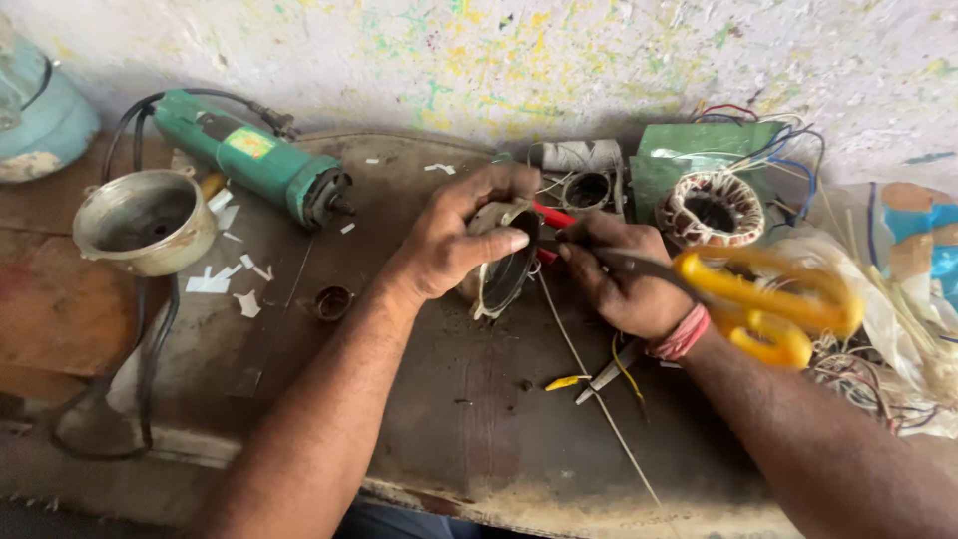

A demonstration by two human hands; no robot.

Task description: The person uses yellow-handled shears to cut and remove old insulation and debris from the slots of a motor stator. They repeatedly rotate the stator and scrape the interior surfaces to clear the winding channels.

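Spreading across most of the view, the dark, worn wooden workbench [469, 419] carries everything else, backed by a whitish wall speckled with green and yellow paint [559, 60]. The green angle grinder with a black cord [249, 160] lies up left, its long body slanting from upper left to lower right; a small rectangular label, yellow and orange, sits on top of its casing. Below it rests a dull grey round metal housing cup [148, 222], and white paper scraps [225, 279] lie scattered just beside it. Up right sits a ring-shaped stator wound with cream tape and copper wire [711, 208] before a green sheet, with a tangle of coloured wires at the right edge. At centre, the left hand [454, 235] closes around the round grey motor stator with white insulation strips [502, 265], thumb pressed across its open face; the ring stands on edge, its bore facing the right hand. The right hand [624, 274] lies just to the stator's right, fingers curled shut on yellow-handled scissors [758, 299], whose dark blades reach leftward to the ring's rim, touching or nearly so; the handles trail out to the right. A red-handled tool [552, 214] shows between the hands.
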